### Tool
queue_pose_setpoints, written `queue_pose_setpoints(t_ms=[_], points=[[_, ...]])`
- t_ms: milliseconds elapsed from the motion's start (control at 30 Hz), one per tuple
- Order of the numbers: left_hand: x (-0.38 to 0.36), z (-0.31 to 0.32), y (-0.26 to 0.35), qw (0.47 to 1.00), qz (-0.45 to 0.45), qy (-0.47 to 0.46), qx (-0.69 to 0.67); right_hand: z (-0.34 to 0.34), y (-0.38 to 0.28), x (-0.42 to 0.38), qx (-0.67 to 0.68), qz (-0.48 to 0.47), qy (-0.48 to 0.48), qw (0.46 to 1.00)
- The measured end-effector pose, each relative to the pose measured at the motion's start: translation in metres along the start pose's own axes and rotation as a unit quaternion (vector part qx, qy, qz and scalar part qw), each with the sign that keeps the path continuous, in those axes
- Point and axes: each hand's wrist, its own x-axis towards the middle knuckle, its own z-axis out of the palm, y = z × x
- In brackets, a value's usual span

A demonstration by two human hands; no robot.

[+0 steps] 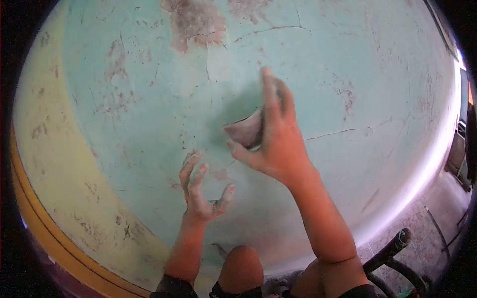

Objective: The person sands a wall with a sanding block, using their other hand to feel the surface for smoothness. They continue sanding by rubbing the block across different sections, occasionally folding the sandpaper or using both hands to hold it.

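My right hand (279,131) is raised in front of the wall (154,104), thumb below and fingers pointing up. Between its thumb and fingers is a bent sheet of what looks like sandpaper (246,130), greyish-pink with a darker edge, held close to the wall; the palm side is partly hidden. Lower and to the left, my left hand (202,196) holds nothing. Its dusty fingers are curled but apart, near the wall surface. Pale green paint on the wall is cracked and worn, with a large bare brownish patch (196,22) above the hands.
A yellow painted band (44,104) and an orange-yellow trim (54,233) edge the wall at left. My knee (241,270) is at bottom centre. Dark metal tubes (392,248) stand at lower right, over a light floor (410,228). Various items line the far right edge.
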Motion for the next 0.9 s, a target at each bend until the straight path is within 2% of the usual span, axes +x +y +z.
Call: queue_pose_setpoints(t_ms=[33,100,167,233,300,367,467,533,600,700,733,767,833,900], points=[[-0.009,0.003,-0.002,0.999,-0.034,0.009,0.009,0.001,0.008,0.002,-0.005,0.002,-0.003,1.000],[-0.022,0.007,-0.002,0.997,-0.076,0.019,0.014,0.002,0.027,0.004,0.105,-0.156,0.119,0.975],[-0.031,0.011,-0.002,0.993,-0.107,0.025,0.047,-0.003,0.034,0.004,0.120,-0.156,0.111,0.974],[-0.038,0.016,-0.006,0.988,-0.137,0.041,0.053,-0.003,0.037,0.006,0.244,-0.125,0.146,0.951],[-0.041,0.021,-0.008,0.982,-0.169,0.054,0.059,-0.004,0.039,0.006,0.286,-0.098,0.136,0.943],[-0.042,0.027,-0.007,0.968,-0.217,0.104,0.076,-0.003,0.046,0.006,0.325,-0.068,0.127,0.935],[-0.058,0.034,-0.010,0.949,-0.260,0.139,0.114,0.000,0.064,0.004,0.134,-0.121,0.138,0.974],[-0.086,0.035,-0.009,0.948,-0.264,0.134,0.120,0.008,0.077,0.000,0.078,-0.127,0.154,0.977],[-0.104,0.040,-0.007,0.946,-0.267,0.138,0.125,0.016,0.089,0.000,-0.019,-0.169,0.180,0.969],[-0.115,0.043,-0.010,0.944,-0.271,0.139,0.130,0.026,0.086,0.005,-0.078,-0.177,0.201,0.960],[-0.111,0.042,-0.009,0.940,-0.277,0.164,0.113,0.024,0.083,0.006,-0.157,-0.199,0.198,0.947],[-0.109,0.041,-0.008,0.936,-0.283,0.186,0.096,0.028,0.077,0.008,-0.157,-0.194,0.194,0.949],[-0.107,0.041,-0.005,0.935,-0.298,0.167,0.099,0.040,0.071,0.007,-0.236,-0.160,0.171,0.943],[-0.111,0.037,0.001,0.931,-0.316,0.151,0.101,0.051,0.074,0.004,-0.229,-0.147,0.178,0.946]])
